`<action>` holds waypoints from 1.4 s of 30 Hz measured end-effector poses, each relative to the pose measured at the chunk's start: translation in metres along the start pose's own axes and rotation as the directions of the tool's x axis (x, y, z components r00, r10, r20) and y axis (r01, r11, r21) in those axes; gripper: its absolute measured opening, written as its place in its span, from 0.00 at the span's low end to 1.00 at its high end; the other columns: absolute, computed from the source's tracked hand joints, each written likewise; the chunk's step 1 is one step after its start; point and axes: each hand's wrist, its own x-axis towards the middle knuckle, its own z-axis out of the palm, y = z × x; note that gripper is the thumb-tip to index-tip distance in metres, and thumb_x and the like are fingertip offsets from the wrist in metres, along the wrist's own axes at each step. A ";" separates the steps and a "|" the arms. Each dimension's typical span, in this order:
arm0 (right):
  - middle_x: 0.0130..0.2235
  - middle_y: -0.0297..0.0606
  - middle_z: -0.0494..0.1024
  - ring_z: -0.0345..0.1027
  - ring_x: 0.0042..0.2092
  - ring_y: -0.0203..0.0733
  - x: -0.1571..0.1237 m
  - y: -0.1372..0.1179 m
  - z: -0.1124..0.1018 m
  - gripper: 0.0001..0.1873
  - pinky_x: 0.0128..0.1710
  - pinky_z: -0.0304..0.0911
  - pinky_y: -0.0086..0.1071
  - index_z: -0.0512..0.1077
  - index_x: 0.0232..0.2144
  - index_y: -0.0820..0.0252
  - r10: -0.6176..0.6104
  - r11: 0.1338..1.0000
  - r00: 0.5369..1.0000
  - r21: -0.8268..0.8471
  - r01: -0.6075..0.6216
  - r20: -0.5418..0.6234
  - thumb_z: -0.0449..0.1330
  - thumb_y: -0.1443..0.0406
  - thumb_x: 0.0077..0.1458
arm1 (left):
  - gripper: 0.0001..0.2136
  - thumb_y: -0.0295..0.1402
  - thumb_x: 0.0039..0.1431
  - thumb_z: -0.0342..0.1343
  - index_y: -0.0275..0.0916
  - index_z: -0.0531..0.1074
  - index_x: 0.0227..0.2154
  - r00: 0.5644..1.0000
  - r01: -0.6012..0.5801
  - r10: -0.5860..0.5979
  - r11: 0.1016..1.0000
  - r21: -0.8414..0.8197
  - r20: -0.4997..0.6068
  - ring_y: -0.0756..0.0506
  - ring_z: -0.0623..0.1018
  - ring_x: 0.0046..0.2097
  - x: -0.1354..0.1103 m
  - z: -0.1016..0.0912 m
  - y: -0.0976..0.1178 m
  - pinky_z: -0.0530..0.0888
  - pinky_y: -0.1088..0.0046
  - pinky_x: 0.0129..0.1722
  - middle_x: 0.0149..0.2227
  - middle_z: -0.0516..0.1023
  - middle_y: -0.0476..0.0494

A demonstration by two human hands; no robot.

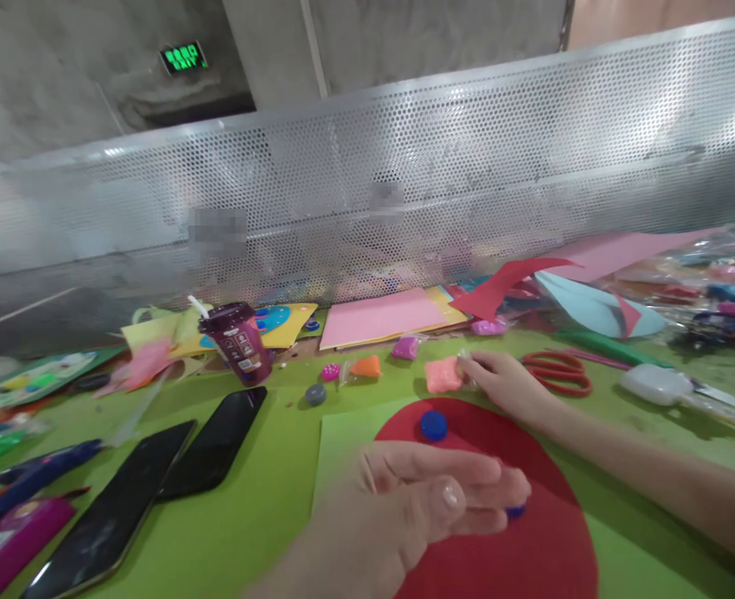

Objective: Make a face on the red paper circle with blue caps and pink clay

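My left hand (pixel 429 507) hovers palm-inward over a red paper circle (pixel 529 553), its fingers stretched out and close together, with nothing visible in it. On the circle lies a blue clay disc (pixel 433 426); a second blue piece (pixel 515 511) shows partly behind my left fingertips. The circle rests on a light green sheet (pixel 342 428). Beyond its far edge, my right hand (pixel 495 381) pinches the side of a clear packet of coral-pink modelling clay (pixel 442 376), which lies at the table surface.
Red-handled scissors (pixel 558 372) lie right of my right hand. Small packets of orange clay (pixel 365 366) and purple clay (pixel 405 347) lie behind the circle. A drink cup (pixel 239 343) and two phones (pixel 214 445) stand to the left. A perforated metal panel (pixel 367 200) borders the table.
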 end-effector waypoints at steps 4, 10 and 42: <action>0.23 0.31 0.66 0.59 0.27 0.38 0.002 0.006 0.004 0.20 0.27 0.51 0.30 0.64 0.21 0.60 0.011 0.999 1.000 -0.033 -0.011 0.007 0.45 0.55 0.58 | 0.06 0.35 0.50 0.62 0.42 0.78 0.31 0.999 0.054 -0.053 0.998 -0.029 0.004 0.46 0.78 0.42 -0.002 0.005 0.002 0.73 0.70 0.45 0.35 0.81 0.48; 0.24 0.32 0.68 0.61 0.28 0.39 0.001 0.004 0.002 0.20 0.29 0.53 0.31 0.66 0.22 0.60 0.014 0.998 0.999 -0.062 -0.011 0.045 0.45 0.55 0.58 | 0.03 0.28 0.51 0.61 0.40 0.78 0.29 0.995 0.099 -0.099 0.994 -0.045 0.003 0.50 0.79 0.40 -0.004 0.010 0.009 0.73 0.78 0.44 0.34 0.81 0.51; 0.32 0.39 0.73 0.67 0.32 0.42 0.006 0.016 0.010 0.12 0.31 0.63 0.34 0.64 0.36 0.58 0.020 0.990 0.947 0.140 0.026 -0.321 0.46 0.62 0.52 | 0.07 0.32 0.52 0.60 0.47 0.77 0.36 1.000 -0.020 0.021 0.977 -0.210 0.006 0.50 0.76 0.46 -0.002 0.003 -0.001 0.71 0.76 0.47 0.40 0.79 0.56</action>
